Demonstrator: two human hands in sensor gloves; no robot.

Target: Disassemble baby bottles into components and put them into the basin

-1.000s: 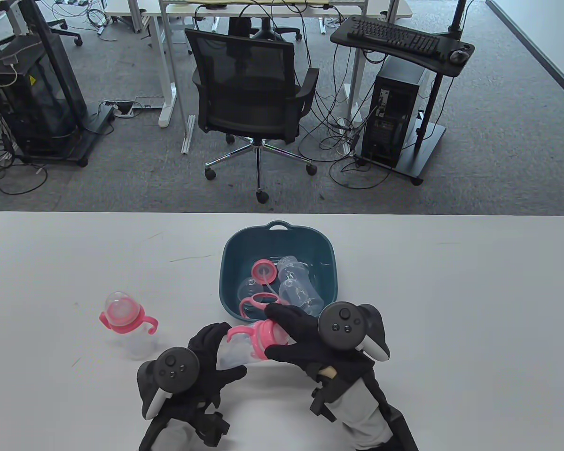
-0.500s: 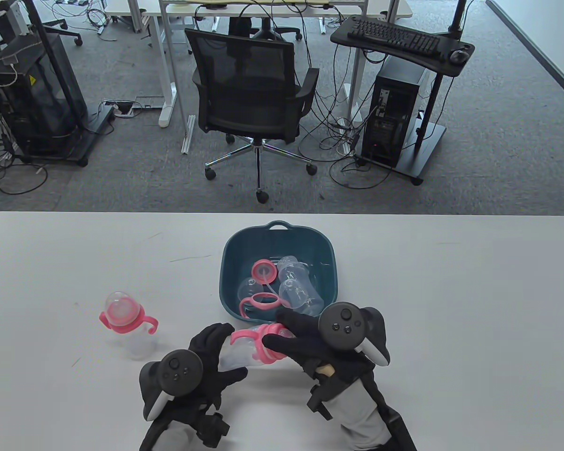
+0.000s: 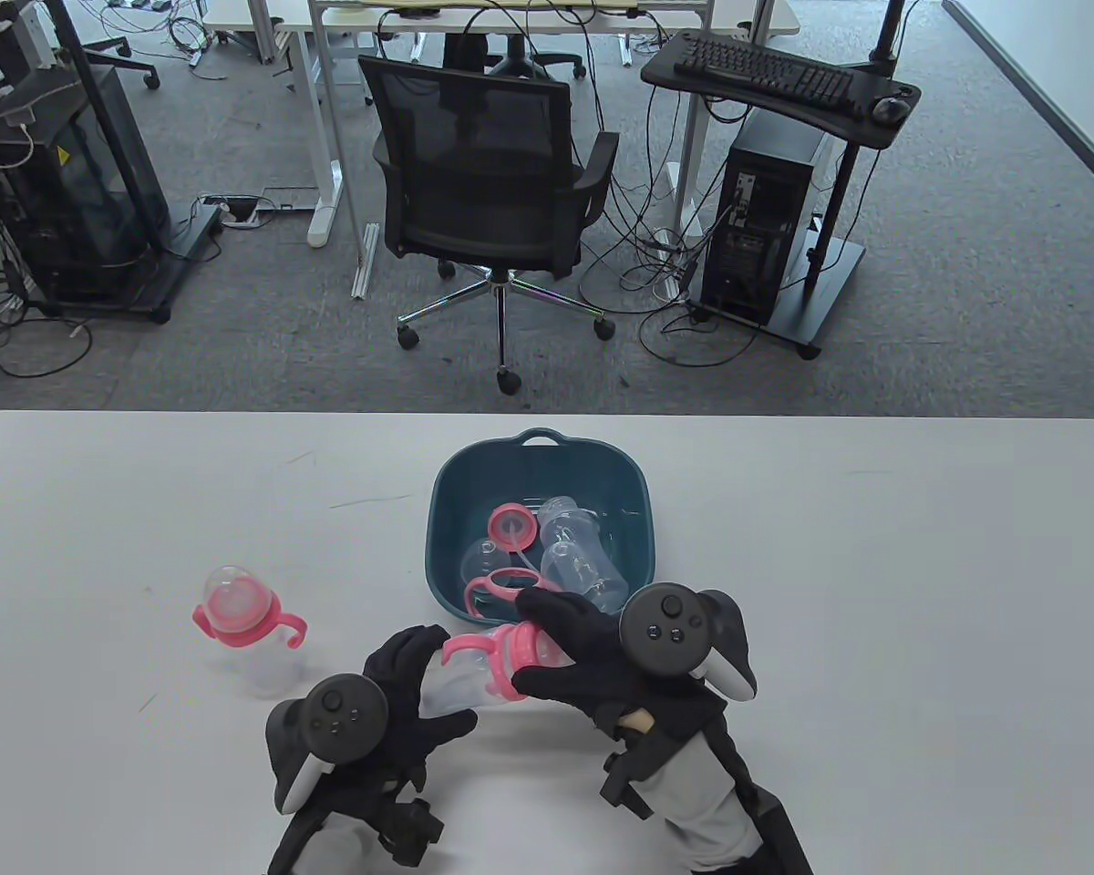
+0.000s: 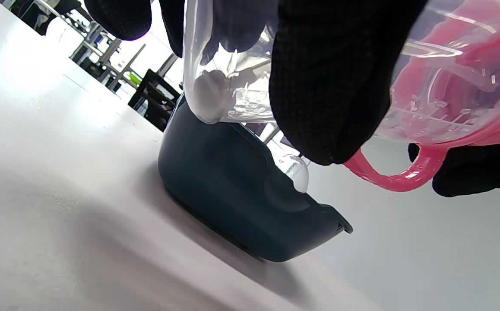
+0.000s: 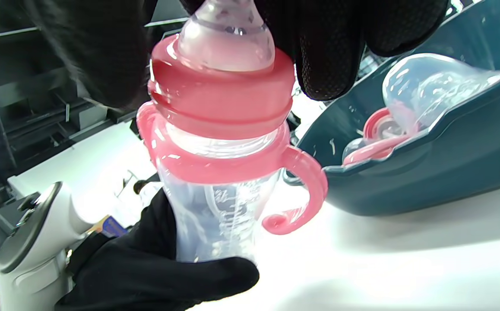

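Flanking held bottle (image 3: 474, 679): basin (image 3: 447, 519) beyond, second bottle (image 3: 246, 629) left.

even bright overhead light, soft shadows; wrist views blurred close-up, glare on table (image 5: 362, 259)

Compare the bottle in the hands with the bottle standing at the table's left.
The held bottle lies tilted, gripped by the left hand and right hand; the standing bottle is upright and untouched. The held one's teat is bare; the standing one wears a clear dome cap. Both have pink handled collars and clear bodies.
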